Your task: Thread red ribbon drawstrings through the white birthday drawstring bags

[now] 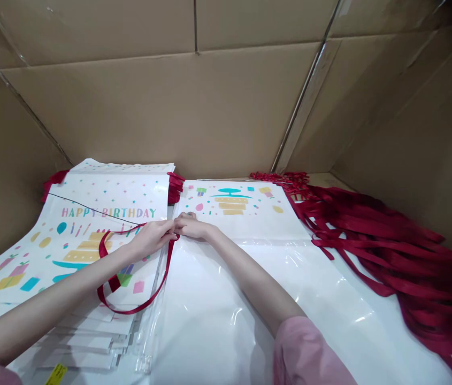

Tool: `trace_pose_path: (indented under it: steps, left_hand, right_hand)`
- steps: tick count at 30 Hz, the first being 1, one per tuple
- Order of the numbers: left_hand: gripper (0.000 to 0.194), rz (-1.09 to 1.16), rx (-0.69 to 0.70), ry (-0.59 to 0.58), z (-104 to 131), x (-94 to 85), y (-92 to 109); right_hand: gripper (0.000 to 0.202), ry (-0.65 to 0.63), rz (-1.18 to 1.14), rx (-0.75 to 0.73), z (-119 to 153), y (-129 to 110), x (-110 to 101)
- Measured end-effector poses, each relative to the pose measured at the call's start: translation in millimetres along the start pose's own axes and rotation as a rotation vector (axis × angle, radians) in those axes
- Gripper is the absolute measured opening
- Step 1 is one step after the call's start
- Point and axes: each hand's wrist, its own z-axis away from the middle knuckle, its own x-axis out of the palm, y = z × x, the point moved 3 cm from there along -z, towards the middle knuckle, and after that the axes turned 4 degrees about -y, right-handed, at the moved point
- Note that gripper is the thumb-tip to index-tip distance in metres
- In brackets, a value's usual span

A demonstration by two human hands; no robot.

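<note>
My left hand (155, 236) and my right hand (192, 225) meet in the middle, fingertips touching. Both have their fingers closed in a pinch on a dark red ribbon (168, 262), which hangs in a wide loop below my left hand and forearm. Exactly how the ribbon runs between my fingers is hidden. Under my left arm lies a stack of white printed bags (105, 187) reading "HAPPY BIRTHDAY", with red ribbon bunched at both sides. Beneath my right hand spreads a white sheet-like bag (245, 230) with an upside-down cake print.
A large heap of dark red ribbons (390, 235) lies at the right. Tall cardboard walls (169, 107) enclose the back and sides. A thin dark cord (77, 203) crosses the printed stack. A yellow label (56, 373) shows at the lower left.
</note>
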Motion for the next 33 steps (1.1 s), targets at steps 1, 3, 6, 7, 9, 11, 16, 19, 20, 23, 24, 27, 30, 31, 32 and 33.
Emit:
trace_pose_path:
  steps: [1, 3, 6, 7, 9, 11, 16, 19, 20, 23, 24, 27, 30, 31, 32, 33]
  left_hand:
    - [0.012, -0.006, 0.02, 0.003, 0.1, 1.5, 2.0]
    - [0.009, -0.014, 0.029, 0.001, -1.4, 4.0, 6.4]
    - [0.008, 0.022, 0.026, -0.011, -3.9, 5.6, 11.3]
    - [0.009, 0.046, 0.03, -0.008, -4.0, 5.2, 11.6]
    - [0.011, 0.109, 0.031, 0.006, -2.9, 3.4, 9.5]
    - [0.011, 0.168, 0.009, 0.022, -1.5, 1.3, 4.6]
    - [0.012, 0.228, -0.055, 0.071, -6.3, 1.3, -0.2]
    - [0.01, 0.227, -0.027, 0.075, -10.7, 3.0, 5.2]
    - [0.009, 0.218, -0.024, 0.073, -10.6, 2.5, 6.2]
    - [0.005, 0.156, -0.008, 0.074, -4.7, -3.4, 3.7]
    - [0.007, 0.115, 0.015, 0.076, -1.5, -6.1, 1.3]
    - [0.014, -0.046, 0.114, 0.079, 6.6, -12.5, -8.5]
    - [0.021, -0.134, 0.145, 0.074, 7.9, -16.9, -14.4]
    - [0.022, -0.137, 0.134, 0.07, 6.6, -19.2, -13.7]
    - [0.022, -0.129, 0.113, 0.061, 4.8, -22.2, -11.6]
    - [0.022, -0.112, 0.082, 0.045, 2.8, -25.9, -8.4]
  right_hand:
    - [0.024, 0.002, -0.001, 0.004, 0.1, -0.9, 0.2]
    - [0.022, 0.004, -0.001, 0.017, -0.2, -1.3, 1.2]
    - [0.021, 0.01, -0.001, 0.041, -1.5, 0.9, 2.6]
    - [0.021, 0.012, 0.0, 0.046, -1.9, 1.8, 2.7]
    - [0.022, 0.013, 0.001, 0.052, -2.7, 3.2, 2.3]
    - [0.021, 0.008, 0.005, 0.054, -3.6, 3.4, 1.8]
    - [0.016, -0.001, 0.01, 0.065, -4.9, 2.4, 2.0]
    - [0.014, 0.014, 0.005, 0.074, -3.6, 3.1, 1.2]
    - [0.014, 0.017, 0.003, 0.072, -2.9, 3.2, 0.5]
    - [0.017, 0.014, -0.004, 0.06, -1.2, 3.0, -1.9]
    - [0.018, 0.009, -0.006, 0.054, -0.9, 2.7, -2.6]
    - [0.019, -0.003, -0.011, 0.039, -0.3, 0.8, -4.5]
    - [0.019, 0.005, -0.01, 0.035, 0.8, -2.1, -7.6]
    - [0.019, 0.012, -0.008, 0.033, 1.5, -3.3, -9.0]
    - [0.02, 0.021, -0.007, 0.03, 2.2, -4.4, -10.7]
    - [0.021, 0.031, -0.004, 0.025, 3.0, -5.6, -12.6]
